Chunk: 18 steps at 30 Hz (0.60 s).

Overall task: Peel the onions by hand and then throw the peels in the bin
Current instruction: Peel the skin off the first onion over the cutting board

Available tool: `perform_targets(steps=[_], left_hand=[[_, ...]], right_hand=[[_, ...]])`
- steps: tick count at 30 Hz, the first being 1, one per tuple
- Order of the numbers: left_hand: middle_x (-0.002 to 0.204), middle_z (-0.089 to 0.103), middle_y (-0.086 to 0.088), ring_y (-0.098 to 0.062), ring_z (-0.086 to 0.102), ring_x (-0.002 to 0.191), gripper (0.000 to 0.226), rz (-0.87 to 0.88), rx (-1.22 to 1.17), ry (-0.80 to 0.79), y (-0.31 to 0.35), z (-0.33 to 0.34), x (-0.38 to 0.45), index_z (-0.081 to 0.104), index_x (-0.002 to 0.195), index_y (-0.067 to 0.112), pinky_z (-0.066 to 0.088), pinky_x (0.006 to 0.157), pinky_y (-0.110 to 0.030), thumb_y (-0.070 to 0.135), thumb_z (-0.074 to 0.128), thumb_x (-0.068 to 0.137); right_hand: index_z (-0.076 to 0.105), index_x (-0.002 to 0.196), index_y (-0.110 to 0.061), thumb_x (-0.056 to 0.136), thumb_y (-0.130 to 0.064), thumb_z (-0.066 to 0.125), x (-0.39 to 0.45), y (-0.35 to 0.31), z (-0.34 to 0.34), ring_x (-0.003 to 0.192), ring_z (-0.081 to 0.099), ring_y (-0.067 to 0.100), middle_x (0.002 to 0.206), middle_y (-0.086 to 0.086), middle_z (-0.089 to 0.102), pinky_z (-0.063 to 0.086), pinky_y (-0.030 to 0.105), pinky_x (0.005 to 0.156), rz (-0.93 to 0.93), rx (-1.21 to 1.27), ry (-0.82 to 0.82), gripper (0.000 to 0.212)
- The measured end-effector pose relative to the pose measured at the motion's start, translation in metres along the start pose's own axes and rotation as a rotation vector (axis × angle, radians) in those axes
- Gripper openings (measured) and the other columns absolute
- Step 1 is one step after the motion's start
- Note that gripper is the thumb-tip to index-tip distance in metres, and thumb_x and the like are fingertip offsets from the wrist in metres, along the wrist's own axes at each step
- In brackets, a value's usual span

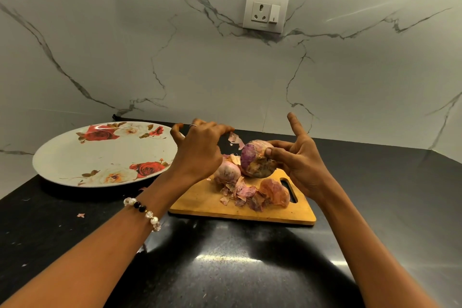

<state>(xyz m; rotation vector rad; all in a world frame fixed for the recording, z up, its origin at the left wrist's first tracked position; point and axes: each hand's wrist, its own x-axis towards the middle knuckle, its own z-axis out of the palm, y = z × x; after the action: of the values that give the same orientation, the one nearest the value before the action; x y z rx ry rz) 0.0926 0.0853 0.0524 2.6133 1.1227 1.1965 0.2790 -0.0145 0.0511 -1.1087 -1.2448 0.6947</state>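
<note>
Head view: the right hand (297, 165) grasps an onion (257, 159) at frame centre, thumb pressed on its skin, index finger raised, above the far end of the board (200, 204). The left hand (200, 150) pinches a strip of peel (235, 139) just left of the onion. Step in hand, as judged: stripping the outer skin; patches of brown skin remain. A second onion (227, 170) lies on the board beside a pile of peels (250, 194). A plate (75, 157) sits at left. Next move calls for dropping the strip, rotating the onion, and lifting the remaining skin. No bin is in view.
</note>
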Motion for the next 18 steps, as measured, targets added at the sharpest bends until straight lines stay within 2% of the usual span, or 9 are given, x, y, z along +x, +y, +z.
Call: perform_targets(steps=[4, 6, 10, 12, 14, 18], left_hand=[[0.119, 0.064, 0.005, -0.016, 0.043, 0.124, 0.027, -0.073, 0.033, 0.017, -0.003, -0.002, 0.001, 0.064, 0.120, 0.029, 0.010, 0.108, -0.051, 0.033, 0.050, 0.097], [0.125, 0.061, 0.005, -0.018, 0.040, 0.127, 0.032, -0.103, 0.083, 0.038, -0.003, -0.001, 0.001, 0.064, 0.119, 0.028, 0.012, 0.108, -0.054, 0.043, 0.049, 0.095], [0.142, 0.048, 0.002, -0.020, 0.032, 0.134, 0.047, -0.107, 0.041, 0.115, -0.003, -0.001, 0.004, 0.050, 0.137, 0.027, 0.016, 0.107, -0.051, 0.046, 0.050, 0.094], [0.138, 0.053, 0.003, -0.019, 0.040, 0.130, 0.059, -0.049, -0.179, 0.038, -0.001, -0.003, 0.005, 0.049, 0.138, 0.029, 0.026, 0.107, -0.050, 0.058, 0.053, 0.086], [0.131, 0.059, 0.005, -0.016, 0.049, 0.124, 0.078, -0.012, -0.425, -0.091, 0.004, -0.006, 0.002, 0.045, 0.139, 0.031, 0.035, 0.103, -0.057, 0.070, 0.054, 0.073], [0.124, 0.063, 0.007, -0.015, 0.051, 0.124, 0.092, 0.018, -0.442, -0.270, 0.011, -0.007, -0.002, 0.033, 0.145, 0.034, 0.030, 0.105, -0.062, 0.069, 0.062, 0.065]], right_hand=[[0.000, 0.156, -0.024, 0.070, -0.007, 0.069, 0.001, 0.001, -0.001, 0.088, 0.071, 0.023, 0.086, 0.010, 0.074, 0.058, 0.038, 0.086, -0.008, -0.011, -0.002, 0.111], [0.000, 0.155, -0.024, 0.070, -0.008, 0.069, 0.001, 0.001, -0.001, 0.088, 0.071, 0.022, 0.085, 0.009, 0.074, 0.057, 0.039, 0.088, -0.022, -0.038, 0.000, 0.111], [-0.002, 0.155, -0.023, 0.069, -0.012, 0.071, 0.001, 0.001, -0.001, 0.090, 0.071, 0.021, 0.084, 0.005, 0.075, 0.056, 0.035, 0.090, -0.048, -0.107, -0.003, 0.114], [-0.002, 0.156, -0.024, 0.069, -0.012, 0.071, 0.001, 0.001, 0.000, 0.091, 0.071, 0.022, 0.086, 0.006, 0.074, 0.056, 0.036, 0.089, -0.048, -0.103, -0.009, 0.114], [-0.001, 0.155, -0.025, 0.070, -0.011, 0.071, 0.000, 0.002, 0.000, 0.092, 0.071, 0.024, 0.088, 0.008, 0.074, 0.057, 0.035, 0.088, -0.054, -0.090, -0.023, 0.112], [-0.002, 0.156, -0.026, 0.071, -0.019, 0.076, 0.000, 0.002, 0.001, 0.099, 0.070, 0.030, 0.097, 0.012, 0.074, 0.057, 0.037, 0.088, -0.067, -0.050, -0.026, 0.116]])
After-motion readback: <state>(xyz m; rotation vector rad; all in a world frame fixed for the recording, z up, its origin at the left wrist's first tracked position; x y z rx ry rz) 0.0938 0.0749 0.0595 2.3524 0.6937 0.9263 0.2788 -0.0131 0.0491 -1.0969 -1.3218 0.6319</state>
